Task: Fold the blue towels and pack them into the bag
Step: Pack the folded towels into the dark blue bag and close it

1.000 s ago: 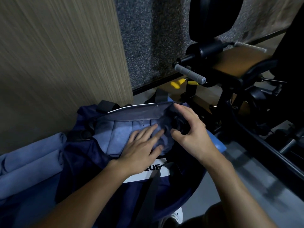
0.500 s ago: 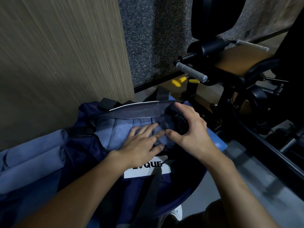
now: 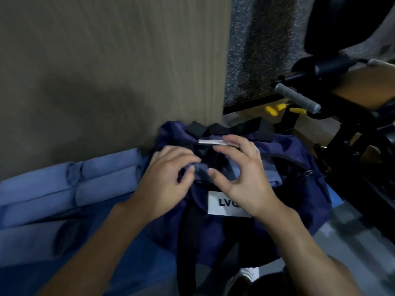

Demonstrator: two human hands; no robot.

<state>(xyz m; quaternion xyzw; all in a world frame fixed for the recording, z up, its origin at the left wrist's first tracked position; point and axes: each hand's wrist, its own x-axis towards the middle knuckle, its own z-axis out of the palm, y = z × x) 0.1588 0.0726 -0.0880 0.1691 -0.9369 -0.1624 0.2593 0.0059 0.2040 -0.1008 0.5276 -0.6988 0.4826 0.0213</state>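
Observation:
The navy bag (image 3: 292, 189) with a white label (image 3: 215, 205) lies on the floor against the wood panel. My left hand (image 3: 164, 180) has curled fingers that pinch a fold of dark fabric at the bag's mouth. My right hand (image 3: 243, 174) arches over the same opening, thumb below and fingers above, gripping the bag's rim. A strip of a light blue towel (image 3: 270, 175) shows inside the bag beside my right hand. Several rolled blue towels (image 3: 102, 184) lie in rows to the left of the bag. The picture is blurred.
The wood panel wall (image 3: 106, 71) stands right behind the bag and the towels. A black exercise machine with a grey handle (image 3: 297, 97) and yellow knobs (image 3: 275, 108) crowds the right side. Grey floor (image 3: 352, 236) shows at the lower right.
My left hand has gone from lying flat on the towel inside the bag to pinching fabric at the mouth. The right hand shifted along the rim. The bag's opening looks narrower. My view swung left.

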